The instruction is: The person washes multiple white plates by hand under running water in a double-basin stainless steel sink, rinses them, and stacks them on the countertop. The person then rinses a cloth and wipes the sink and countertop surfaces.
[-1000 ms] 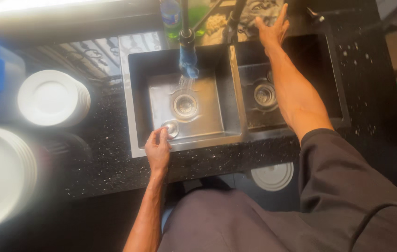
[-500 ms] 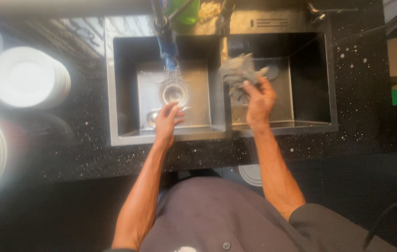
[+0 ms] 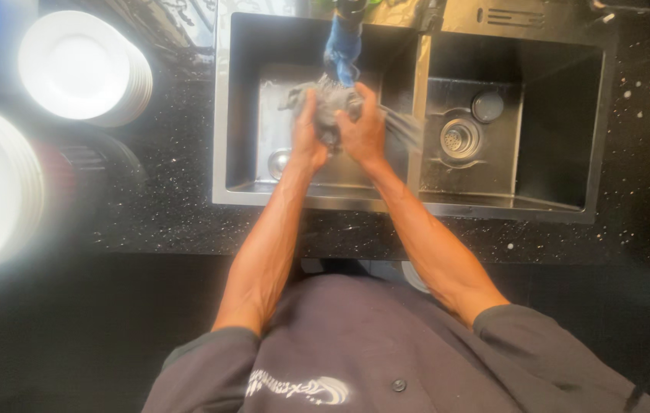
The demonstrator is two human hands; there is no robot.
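Both hands meet over the left basin (image 3: pixel 242 115) of a black double sink, under the tap (image 3: pixel 342 42) with its blue spout. The left hand (image 3: pixel 308 134) and the right hand (image 3: pixel 363 130) have their fingers closed around a grey cloth (image 3: pixel 328 103), bunched between them right below the spout, with water spraying off to the right. A round metal plug (image 3: pixel 278 162) lies on the basin floor, left of the hands. In the right basin sits a drain (image 3: pixel 459 138). Two stacks of white plates (image 3: pixel 80 67) stand on the dark speckled tabletop (image 3: pixel 172 206) at left.
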